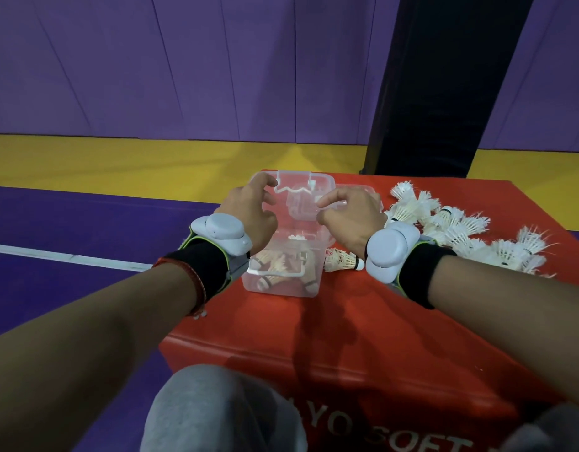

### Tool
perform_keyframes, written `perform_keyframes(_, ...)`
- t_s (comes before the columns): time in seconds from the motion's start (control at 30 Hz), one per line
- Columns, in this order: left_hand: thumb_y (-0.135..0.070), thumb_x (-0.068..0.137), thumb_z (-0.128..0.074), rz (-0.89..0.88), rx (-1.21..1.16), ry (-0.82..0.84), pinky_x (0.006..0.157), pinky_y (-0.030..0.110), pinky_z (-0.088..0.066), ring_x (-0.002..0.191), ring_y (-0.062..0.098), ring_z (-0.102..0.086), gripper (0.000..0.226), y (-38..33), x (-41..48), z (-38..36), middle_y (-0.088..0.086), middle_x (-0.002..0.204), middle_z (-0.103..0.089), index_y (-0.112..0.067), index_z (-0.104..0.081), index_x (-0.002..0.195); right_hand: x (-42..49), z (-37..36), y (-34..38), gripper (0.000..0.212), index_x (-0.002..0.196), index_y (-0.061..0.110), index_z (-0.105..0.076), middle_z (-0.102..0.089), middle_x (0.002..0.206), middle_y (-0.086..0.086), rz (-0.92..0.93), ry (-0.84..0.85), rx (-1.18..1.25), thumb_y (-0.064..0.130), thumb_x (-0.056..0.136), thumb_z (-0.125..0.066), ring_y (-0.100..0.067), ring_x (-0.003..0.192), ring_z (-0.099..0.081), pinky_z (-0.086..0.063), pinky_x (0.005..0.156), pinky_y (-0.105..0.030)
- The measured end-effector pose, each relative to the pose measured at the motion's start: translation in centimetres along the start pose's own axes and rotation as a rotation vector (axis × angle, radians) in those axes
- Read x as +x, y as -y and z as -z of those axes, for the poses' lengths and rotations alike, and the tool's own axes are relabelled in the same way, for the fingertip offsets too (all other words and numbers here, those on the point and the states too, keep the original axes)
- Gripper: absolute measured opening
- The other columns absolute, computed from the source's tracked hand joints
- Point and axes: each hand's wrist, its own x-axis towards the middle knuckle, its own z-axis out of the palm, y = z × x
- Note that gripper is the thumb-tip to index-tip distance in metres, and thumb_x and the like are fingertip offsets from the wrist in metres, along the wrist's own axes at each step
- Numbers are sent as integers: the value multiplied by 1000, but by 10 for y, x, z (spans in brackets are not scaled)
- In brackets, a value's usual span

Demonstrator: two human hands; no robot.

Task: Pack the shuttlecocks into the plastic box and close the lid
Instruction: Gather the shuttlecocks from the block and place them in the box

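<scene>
A clear plastic box (pixel 283 282) stands on the red soft block (pixel 363 321) with several shuttlecocks (pixel 275 267) lying inside it. Its clear lid (pixel 298 194) is tipped up behind the box. My left hand (pixel 252 216) curls its fingers around the lid's upper left corner. My right hand (pixel 353 216) grips the lid's right edge between thumb and forefinger. One loose shuttlecock (pixel 343 260) lies just right of the box, under my right wrist. A pile of white shuttlecocks (pixel 461 230) is spread over the block to the right.
The red block's left edge runs close beside the box, with purple floor (pixel 70 230) and a white line below it. A black padded post (pixel 444 93) stands behind the block. My grey-clad knees (pixel 216 412) are at the block's near edge.
</scene>
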Motion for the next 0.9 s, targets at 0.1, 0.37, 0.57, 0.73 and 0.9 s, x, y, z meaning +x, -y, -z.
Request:
perform_keyframes(0.1, -8, 82, -51, -37, -17, -7, 51, 19, -35, 92, 11, -58, 45, -12, 3, -4, -15, 104, -64, -30, -50, 122, 2, 7, -5, 17, 88, 33, -72, -39, 87, 23, 16, -64, -33, 25, 76, -64, -18, 123, -38, -31, 89, -33)
perform_keyframes(0.37, -16, 81, -48, -101, -11, 43, 66, 23, -41, 90, 8, -58, 44, -54, 8, -27, -20, 98, -65, -34, -49, 120, 3, 42, -33, 16, 85, 30, -70, -52, 105, 12, 13, -168, -69, 22, 78, -59, -19, 119, -38, -35, 95, -38)
perform_keyframes(0.57, -5, 83, -49, -180, -21, 62, 69, 28, -45, 96, 13, -60, 44, -109, 8, -57, -14, 102, -68, -26, -53, 121, -3, 86, -69, 17, 88, 31, -70, -56, 109, 12, -26, -237, -112, 20, 80, -60, -18, 119, -39, -25, 87, -31)
perform_keyframes(0.73, 1, 77, -46, -271, -35, 128, 70, 32, -50, 96, 16, -62, 50, -142, 7, -89, -13, 99, -69, -28, -56, 116, -6, 122, -105, 20, 88, 29, -70, -53, 99, 13, -81, -288, -117, 17, 78, -59, -19, 121, -40, -37, 98, -40)
perform_keyframes(0.9, -5, 78, -47, -254, -30, 182, 71, 31, -51, 91, 14, -60, 44, -144, 7, -104, -18, 96, -65, -34, -55, 111, -10, 137, -125, 22, 87, 30, -70, -60, 105, 8, -106, -303, -125, 16, 78, -56, -19, 120, -42, -38, 88, -35)
